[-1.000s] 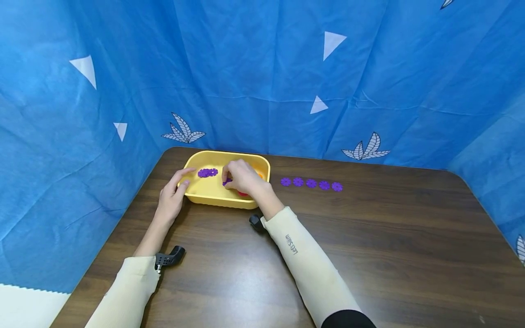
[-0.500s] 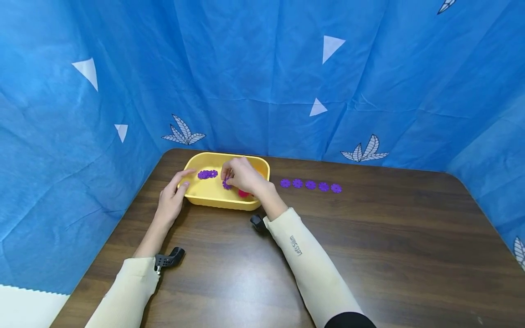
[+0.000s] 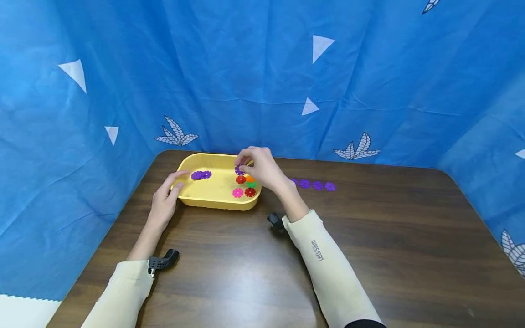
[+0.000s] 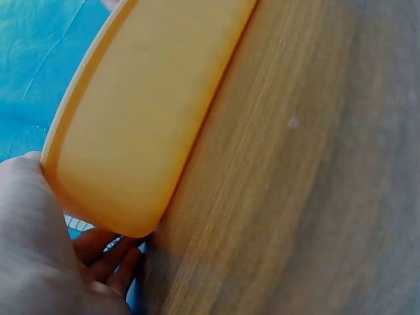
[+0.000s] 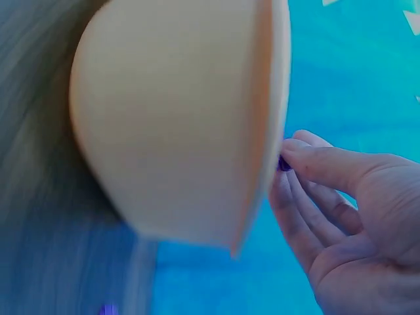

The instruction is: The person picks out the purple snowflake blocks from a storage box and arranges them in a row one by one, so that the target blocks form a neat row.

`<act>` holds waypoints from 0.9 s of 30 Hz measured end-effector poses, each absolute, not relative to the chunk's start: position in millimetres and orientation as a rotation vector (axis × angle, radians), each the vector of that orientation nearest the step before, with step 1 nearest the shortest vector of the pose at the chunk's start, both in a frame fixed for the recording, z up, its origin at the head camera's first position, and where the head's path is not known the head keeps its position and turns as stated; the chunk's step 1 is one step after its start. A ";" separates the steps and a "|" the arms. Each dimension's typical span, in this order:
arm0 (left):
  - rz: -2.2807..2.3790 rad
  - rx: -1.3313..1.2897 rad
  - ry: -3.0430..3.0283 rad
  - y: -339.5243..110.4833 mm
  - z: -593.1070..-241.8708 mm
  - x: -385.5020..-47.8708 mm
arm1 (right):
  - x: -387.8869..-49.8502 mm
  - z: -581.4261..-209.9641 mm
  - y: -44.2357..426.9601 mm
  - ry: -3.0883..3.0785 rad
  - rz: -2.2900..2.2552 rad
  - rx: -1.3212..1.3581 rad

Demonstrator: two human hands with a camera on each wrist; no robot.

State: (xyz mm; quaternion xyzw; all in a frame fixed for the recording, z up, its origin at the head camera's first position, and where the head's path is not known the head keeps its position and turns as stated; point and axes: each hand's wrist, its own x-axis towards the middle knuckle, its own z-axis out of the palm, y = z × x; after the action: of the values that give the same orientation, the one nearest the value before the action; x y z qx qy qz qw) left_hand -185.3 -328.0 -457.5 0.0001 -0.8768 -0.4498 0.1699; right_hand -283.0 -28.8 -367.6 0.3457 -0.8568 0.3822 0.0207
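Note:
A shallow yellow plastic tray (image 3: 213, 204) rests on the table, with a small overlapping row of purple flower-shaped discs (image 3: 201, 175) inside at the left. My left hand (image 3: 163, 200) holds the tray's left end, thumb at the rim and fingers around the end wall in the left wrist view. Over the tray's right part, my right hand (image 3: 262, 166) pinches one purple flower-shaped disc (image 3: 239, 171) between thumb and fingertips; the right wrist view shows only a bit of it. Below that hand lie red (image 3: 240, 180), pink (image 3: 238, 192), orange (image 3: 250, 179) and green (image 3: 251, 185) discs.
Right of the tray, several purple discs (image 3: 317, 185) lie in a row on the brown wooden table (image 3: 369, 237); the right forearm partly hides its left end. A blue patterned cloth (image 3: 246, 91) hangs behind and at the sides.
My right hand has lifted the purple disc and moved it rightward, uncovering the coloured discs beneath. The left hand stays on the tray. The head view has shifted slightly.

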 end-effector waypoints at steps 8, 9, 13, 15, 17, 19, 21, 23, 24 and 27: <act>-1.271 0.012 -2.494 -328.0 -458.7 -185.4 | -286.7 -365.0 22.5 -2.594 1.228 0.910; -1.274 0.011 -2.498 -327.9 -458.9 -185.1 | -287.0 -365.5 28.5 -2.592 1.228 0.891; -1.287 0.009 -2.505 -329.4 -458.0 -184.3 | -288.4 -367.3 48.4 -2.596 1.232 0.836; -1.282 0.014 -2.507 -330.6 -457.8 -183.8 | -288.4 -369.4 56.7 -2.606 1.230 0.823; -1.273 0.017 -2.505 -331.3 -457.6 -183.6 | -287.9 -371.1 64.8 -2.619 1.217 0.817; -1.269 0.017 -2.508 -331.1 -457.7 -183.5 | -287.1 -372.4 73.9 -2.635 1.200 0.810; -1.273 0.015 -2.509 -330.9 -458.0 -183.3 | -286.8 -374.2 83.7 -2.651 1.171 0.797; -1.272 0.015 -2.512 -331.1 -458.5 -183.0 | -286.4 -375.9 94.2 -2.664 1.150 0.780; -1.274 0.016 -2.512 -331.2 -458.6 -182.8 | -286.4 -377.0 99.6 -2.671 1.141 0.769; -1.272 0.014 -2.507 -333.1 -458.6 -181.9 | -286.6 -380.3 115.0 -2.688 1.127 0.736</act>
State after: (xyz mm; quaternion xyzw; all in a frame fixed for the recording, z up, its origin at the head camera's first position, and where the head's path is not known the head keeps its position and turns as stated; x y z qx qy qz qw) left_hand -181.9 -333.1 -458.6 0.0049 -0.8796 -0.4464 0.1646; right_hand -286.6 115.0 -380.3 0.2444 -0.8921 0.3739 0.0677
